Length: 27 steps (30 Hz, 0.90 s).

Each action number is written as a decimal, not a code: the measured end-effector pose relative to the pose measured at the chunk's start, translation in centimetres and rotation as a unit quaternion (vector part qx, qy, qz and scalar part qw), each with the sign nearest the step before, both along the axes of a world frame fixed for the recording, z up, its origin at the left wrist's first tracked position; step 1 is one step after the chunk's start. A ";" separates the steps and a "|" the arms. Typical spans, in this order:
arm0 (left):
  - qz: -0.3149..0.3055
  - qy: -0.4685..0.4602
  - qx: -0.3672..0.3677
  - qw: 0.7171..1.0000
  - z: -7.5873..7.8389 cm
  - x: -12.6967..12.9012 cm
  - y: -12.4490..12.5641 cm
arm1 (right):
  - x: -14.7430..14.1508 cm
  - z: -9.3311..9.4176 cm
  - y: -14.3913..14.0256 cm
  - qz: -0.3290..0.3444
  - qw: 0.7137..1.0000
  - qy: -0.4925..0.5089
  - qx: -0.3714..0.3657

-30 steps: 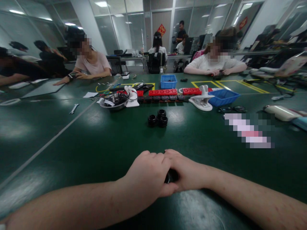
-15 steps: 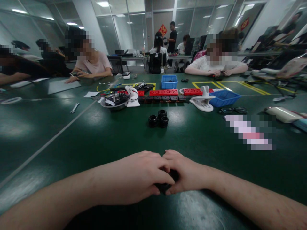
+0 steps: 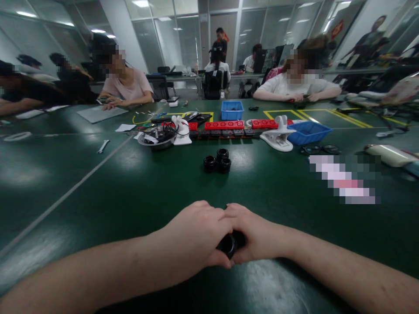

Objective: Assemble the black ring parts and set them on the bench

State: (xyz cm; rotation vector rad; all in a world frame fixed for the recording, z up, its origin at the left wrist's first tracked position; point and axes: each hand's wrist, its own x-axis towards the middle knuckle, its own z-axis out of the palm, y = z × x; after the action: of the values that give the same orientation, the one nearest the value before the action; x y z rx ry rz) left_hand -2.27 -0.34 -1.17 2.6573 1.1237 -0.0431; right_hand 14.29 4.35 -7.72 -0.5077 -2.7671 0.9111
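Close to me, above the near part of the green table (image 3: 137, 187), both my hands are closed round a glossy black ring-shaped part (image 3: 228, 245) with a round opening, like a small toy tyre. My left hand (image 3: 204, 231) grips it from the left, thumb low and fingers curled over its top. From the right side my right hand (image 3: 253, 231) holds it, with the fingertips of both hands meeting. Much of the part is hidden by the fingers. Farther out, three similar black ring-shaped parts (image 3: 218, 161) sit together in a small cluster.
Beyond the cluster are red power strips (image 3: 224, 125), a metal bowl of cables (image 3: 157, 143), white clamp stands (image 3: 279, 137) and blue bins (image 3: 232, 110). A wrench (image 3: 103, 146) lies left; glasses (image 3: 320, 149) lie right. Several people sit across and around the table.
My left hand has rolled up slightly and its fingers have shifted, so more of the black ring-shaped part and its opening shows. My right hand keeps its grip.
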 end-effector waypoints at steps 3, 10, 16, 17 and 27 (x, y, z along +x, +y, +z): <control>0.047 0.028 0.068 0.996 -1.2 0.6 -0.7 | -0.1 0.0 -0.1 -0.004 1.000 0.006 0.001; 0.091 0.005 0.168 0.982 -3.1 0.9 -1.6 | -0.1 0.0 0.0 -0.003 1.000 0.010 -0.002; 0.035 -0.051 0.115 0.991 -0.6 0.3 -0.8 | 0.1 -0.6 0.2 0.009 0.999 0.031 0.005; -0.002 -0.070 0.081 0.994 0.0 0.1 -0.6 | 0.1 -0.6 0.2 0.011 1.000 0.025 0.008; -0.109 -0.100 -0.085 0.985 0.6 -1.1 0.0 | 0.0 -0.2 0.2 0.012 1.000 -0.011 0.002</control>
State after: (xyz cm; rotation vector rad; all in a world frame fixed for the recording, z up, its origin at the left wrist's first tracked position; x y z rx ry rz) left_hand -3.37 -0.31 -0.54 2.5527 0.7293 0.0828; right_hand 14.28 4.50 -7.89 -0.4883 -2.7991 0.9115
